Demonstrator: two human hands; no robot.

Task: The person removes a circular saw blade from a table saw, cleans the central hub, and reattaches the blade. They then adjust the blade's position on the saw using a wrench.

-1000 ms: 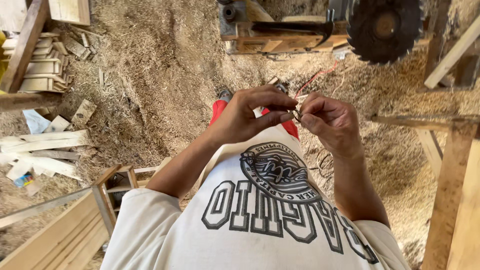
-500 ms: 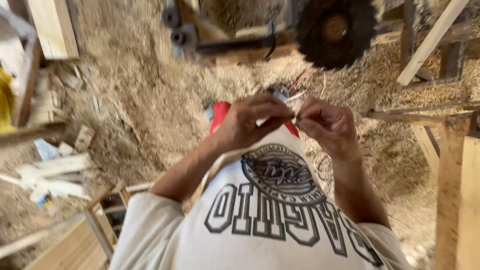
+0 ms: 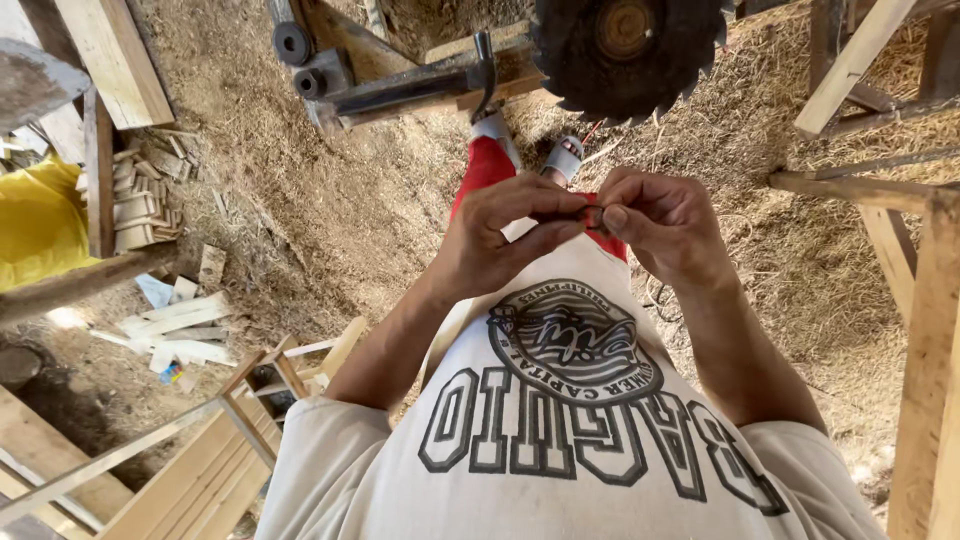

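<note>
My left hand (image 3: 500, 235) and my right hand (image 3: 665, 225) meet in front of my chest, above a white printed shirt (image 3: 560, 430). Their fingertips pinch one small dark item (image 3: 592, 215) between them; it is too small and too covered by fingers to tell what it is. Behind the hands show my red shorts (image 3: 485, 165) and a sandalled foot (image 3: 565, 155) on the sawdust.
A big toothed circular saw blade (image 3: 625, 50) hangs on a metal arm (image 3: 410, 85) just beyond my hands. Sawdust (image 3: 330, 210) covers the ground. Wood offcuts (image 3: 175, 325) and a yellow sheet (image 3: 35, 220) lie left; wooden beams (image 3: 925, 350) stand right, planks (image 3: 190, 480) at lower left.
Both hands stay together pinching the small item, fingers shifting slightly. The view has swung, so the saw blade sits more to the left and nearer.
</note>
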